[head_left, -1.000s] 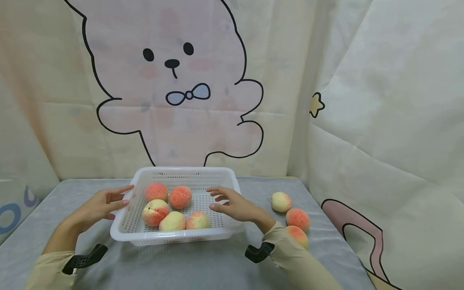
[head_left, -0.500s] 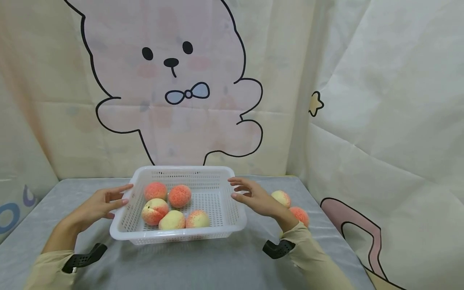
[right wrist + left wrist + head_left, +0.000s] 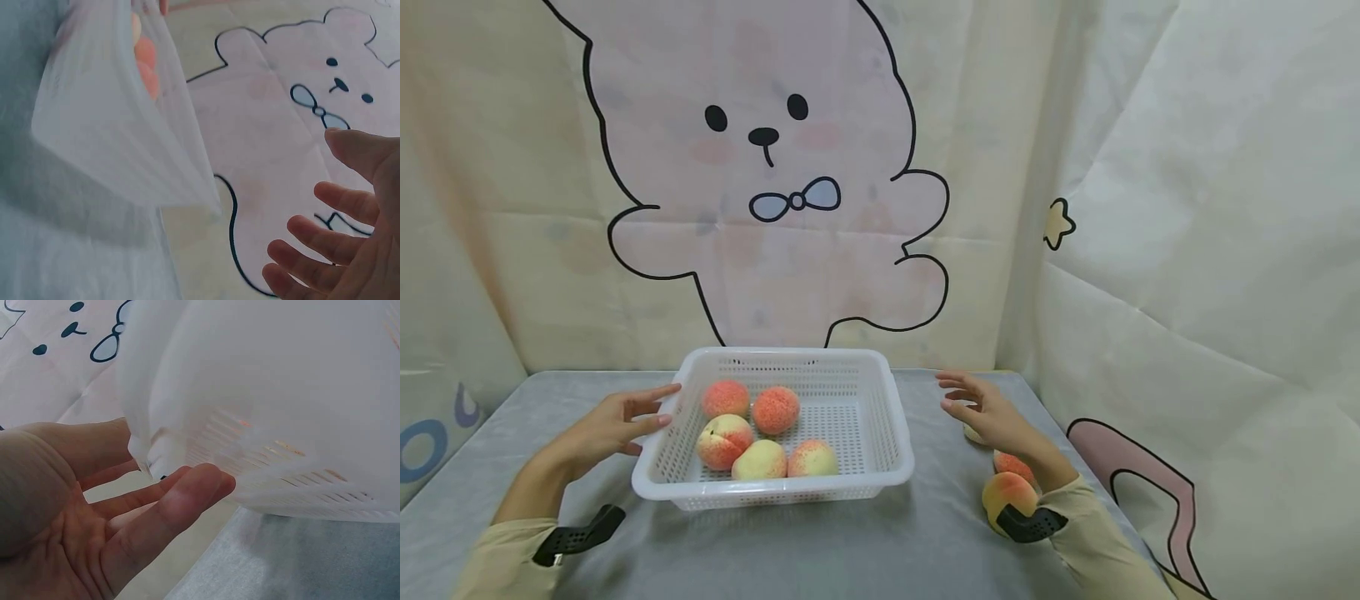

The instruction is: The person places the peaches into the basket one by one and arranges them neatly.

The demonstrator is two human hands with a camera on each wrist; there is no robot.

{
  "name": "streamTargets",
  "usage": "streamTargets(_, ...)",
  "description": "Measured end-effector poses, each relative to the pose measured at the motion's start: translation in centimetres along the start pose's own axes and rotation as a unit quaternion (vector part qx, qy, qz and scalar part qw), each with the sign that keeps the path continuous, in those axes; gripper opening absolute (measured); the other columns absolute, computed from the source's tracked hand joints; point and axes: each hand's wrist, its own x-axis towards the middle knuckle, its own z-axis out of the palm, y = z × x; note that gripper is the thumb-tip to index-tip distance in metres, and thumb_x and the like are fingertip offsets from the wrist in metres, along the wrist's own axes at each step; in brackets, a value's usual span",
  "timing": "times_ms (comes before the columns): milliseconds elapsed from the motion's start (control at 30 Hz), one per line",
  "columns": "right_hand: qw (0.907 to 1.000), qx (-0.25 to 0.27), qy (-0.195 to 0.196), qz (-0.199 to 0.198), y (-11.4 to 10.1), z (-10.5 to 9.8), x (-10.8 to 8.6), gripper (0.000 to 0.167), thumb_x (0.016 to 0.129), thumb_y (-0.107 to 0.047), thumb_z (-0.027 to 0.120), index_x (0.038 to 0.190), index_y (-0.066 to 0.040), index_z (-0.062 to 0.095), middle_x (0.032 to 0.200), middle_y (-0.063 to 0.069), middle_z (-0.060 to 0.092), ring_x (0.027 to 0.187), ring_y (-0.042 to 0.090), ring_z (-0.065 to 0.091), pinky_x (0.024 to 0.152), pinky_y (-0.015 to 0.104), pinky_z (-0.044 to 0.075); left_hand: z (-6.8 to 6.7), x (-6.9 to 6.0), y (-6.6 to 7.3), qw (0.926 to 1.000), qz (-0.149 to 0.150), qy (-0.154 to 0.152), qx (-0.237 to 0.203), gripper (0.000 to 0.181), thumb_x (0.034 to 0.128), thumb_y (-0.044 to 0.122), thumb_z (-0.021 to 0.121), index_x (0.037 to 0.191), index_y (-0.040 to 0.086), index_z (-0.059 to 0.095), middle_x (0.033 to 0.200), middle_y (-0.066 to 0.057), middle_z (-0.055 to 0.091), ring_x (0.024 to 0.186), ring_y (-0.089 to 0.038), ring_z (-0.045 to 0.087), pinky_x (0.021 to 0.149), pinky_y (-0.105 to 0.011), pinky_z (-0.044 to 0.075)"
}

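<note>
Got my left grip (image 3: 612, 425) loose-fingered at the basket (image 3: 775, 490)'s left edge; right grip (image 3: 992, 414) relaxed past its right edge, bench (image 3: 927, 462) room between.

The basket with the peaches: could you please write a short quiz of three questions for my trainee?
1. How many peaches lie in the white basket?
2. True or false: the right hand is gripping a peach.
3. In the head view, where do the outside peaches lie? A: left of the basket; B: right of the basket; C: inside the left sleeve.

Key: 1. Five. 2. False; the right hand holds nothing. 3. B.
</note>
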Motion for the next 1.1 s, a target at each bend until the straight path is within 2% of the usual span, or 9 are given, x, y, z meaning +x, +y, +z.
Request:
streamTargets(200,0.9994,-0.007,0.017,0.028,2.3,-1.5,-1.6,0.048,0.105,-0.021,0.055,0.147,-0.001,0.046,0.144,0.029,0.053,0.129,0.048,0.055,0.105,0.062,0.047,0.0,-0.1,0.0,1.0000,-0.001,0.004,0.005,0.075,0.1010,0.033,0.061,0.160,0.005,0.025,0.158,-0.036,0.030,0.123,-0.041,0.060,0.080,-0.047,0.061)
streamTargets(400,0.9971,-0.022,0.039,0.061,4.4,-2.4,-3.0,0.047,0.104,-0.020,0.056,0.145,0.001,0.047,0.141,0.032,0.054,0.126,0.050,0.055,0.099,0.057,0.052,-0.1,-0.1,0.0,1.0000,0.003,0.001,-0.003,0.074,0.1010,0.031,0.062,0.160,0.005,0.025,0.158,-0.036,0.030,0.125,-0.042,0.058,0.080,-0.047,0.061)
streamTargets(833,0.9881,-0.062,0.053,0.130,7.1,-4.3,-5.5,0.050,0.105,-0.027,0.055,0.146,-0.001,0.046,0.143,0.033,0.052,0.128,0.053,0.053,0.100,0.062,0.049,0.1,-0.1,0.1,0.9999,-0.007,0.005,-0.015,0.076,0.0995,0.033,0.064,0.160,0.007,0.026,0.160,-0.034,0.027,0.131,-0.048,0.052,0.081,-0.049,0.061)
streamTargets(1100,0.9814,-0.078,0.058,0.166,8.7,-5.2,-7.1,0.054,0.105,-0.030,0.056,0.147,0.003,0.045,0.143,0.035,0.051,0.127,0.053,0.053,0.098,0.061,0.051,0.1,0.1,-0.1,0.9997,-0.001,0.001,-0.024,0.074,0.0998,0.031,0.063,0.160,0.007,0.027,0.161,-0.034,0.027,0.129,-0.045,0.055,0.081,-0.050,0.061)
